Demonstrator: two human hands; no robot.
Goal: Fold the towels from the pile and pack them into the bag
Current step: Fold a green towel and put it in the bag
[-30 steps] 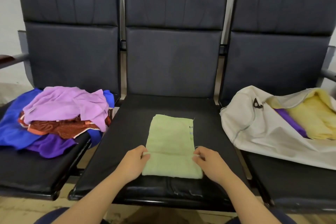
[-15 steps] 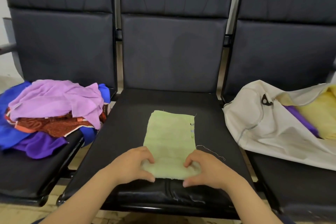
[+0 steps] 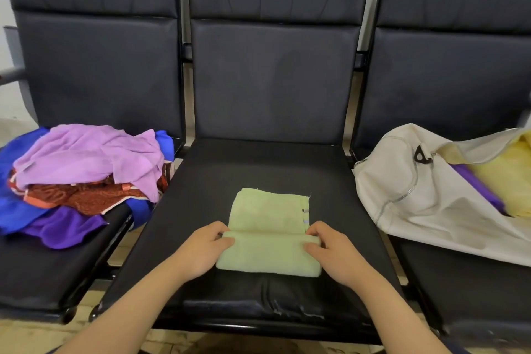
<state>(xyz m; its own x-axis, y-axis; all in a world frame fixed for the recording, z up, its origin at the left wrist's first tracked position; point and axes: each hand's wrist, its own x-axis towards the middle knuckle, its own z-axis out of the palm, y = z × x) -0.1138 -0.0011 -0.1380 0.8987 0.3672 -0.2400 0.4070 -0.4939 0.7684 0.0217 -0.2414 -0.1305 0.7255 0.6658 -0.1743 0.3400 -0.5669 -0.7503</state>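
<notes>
- Here, closest to the camera, two bare forearms reach in from below. The left hand (image 3: 201,253) and right hand (image 3: 336,256) each pinch one end of the doubled-over near edge of the green towel (image 3: 270,218), with the fingers curled onto the cloth.
- That one green towel lies on the middle seat (image 3: 258,169). Its near part is folded over itself, and its far part lies flat in a single strip.
- The worn front lip of this seat shows cracked black covering.
- There are three black padded chairs joined in a row.
- On the left seat (image 3: 43,273) sits the pile (image 3: 86,175), in which four cloths can be counted. A lilac towel (image 3: 92,152) is on top, with a rust patterned cloth (image 3: 77,195), a blue cloth (image 3: 11,204) and a deep purple cloth (image 3: 63,227) under it.
- On the right seat (image 3: 474,290) lies one cream bag (image 3: 416,195), slumped on its side with its mouth open. Two towels show inside it, a yellow towel (image 3: 508,175) and a purple towel (image 3: 477,184).
- Pale floor (image 3: 34,336) shows under the seats.
- Three tall backrests fill the far view, with a strip of light wall (image 3: 5,8) at the left edge.
</notes>
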